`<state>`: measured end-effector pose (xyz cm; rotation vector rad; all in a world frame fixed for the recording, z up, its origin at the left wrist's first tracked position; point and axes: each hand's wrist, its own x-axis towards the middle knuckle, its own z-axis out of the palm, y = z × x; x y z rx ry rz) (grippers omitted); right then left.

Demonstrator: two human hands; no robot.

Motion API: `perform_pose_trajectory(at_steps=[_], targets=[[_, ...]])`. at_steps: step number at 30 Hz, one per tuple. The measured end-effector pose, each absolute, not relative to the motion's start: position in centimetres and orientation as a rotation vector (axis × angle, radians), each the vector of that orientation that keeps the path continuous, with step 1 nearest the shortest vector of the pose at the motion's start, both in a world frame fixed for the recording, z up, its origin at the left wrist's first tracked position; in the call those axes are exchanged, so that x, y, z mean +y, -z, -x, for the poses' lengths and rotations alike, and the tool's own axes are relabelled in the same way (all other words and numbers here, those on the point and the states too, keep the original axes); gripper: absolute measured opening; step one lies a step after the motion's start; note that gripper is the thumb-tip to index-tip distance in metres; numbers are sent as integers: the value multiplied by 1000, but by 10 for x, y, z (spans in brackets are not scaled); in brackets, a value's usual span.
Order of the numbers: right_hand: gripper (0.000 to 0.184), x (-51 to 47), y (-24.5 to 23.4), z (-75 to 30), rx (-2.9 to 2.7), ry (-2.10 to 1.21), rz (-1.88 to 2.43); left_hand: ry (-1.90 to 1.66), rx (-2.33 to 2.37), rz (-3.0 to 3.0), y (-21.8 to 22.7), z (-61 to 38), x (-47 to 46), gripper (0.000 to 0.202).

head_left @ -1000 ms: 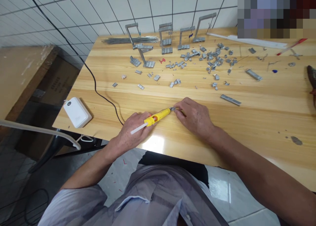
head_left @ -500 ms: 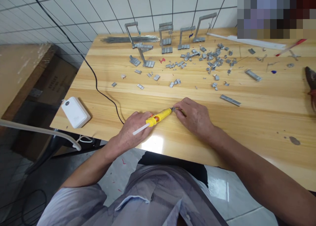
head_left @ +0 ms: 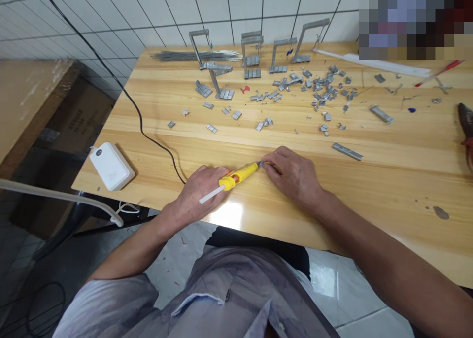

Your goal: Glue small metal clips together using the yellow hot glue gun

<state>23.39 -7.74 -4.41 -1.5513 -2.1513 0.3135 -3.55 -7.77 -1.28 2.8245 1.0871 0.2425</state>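
Observation:
My left hand is closed around a yellow glue gun near the front of the table. A white glue stick sticks out of the gun's back end, toward me. The gun's dark nozzle points right and meets the fingertips of my right hand. Those fingers are pinched on a small grey metal piece at the nozzle tip; most of it is hidden by the fingers. Beyond both hands lie loose grey staple strips in short pieces.
Several bracket-shaped frames of grey staples stand toward the back wall. A bundle of thin wires lies behind them. At left is a white box; a black cord runs to my left hand. A longer staple strip lies right.
Both hands hold nearly the same pose at the nozzle tip. The view has shifted slightly, so the things at the back appear a little farther right.

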Motion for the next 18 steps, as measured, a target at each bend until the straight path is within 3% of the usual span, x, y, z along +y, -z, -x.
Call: perform_pose_trajectory(at_steps=[18], targets=[[23, -77, 45, -234, -2149, -306, 1554, -411, 1007, -2811, 12, 43, -78, 20]])
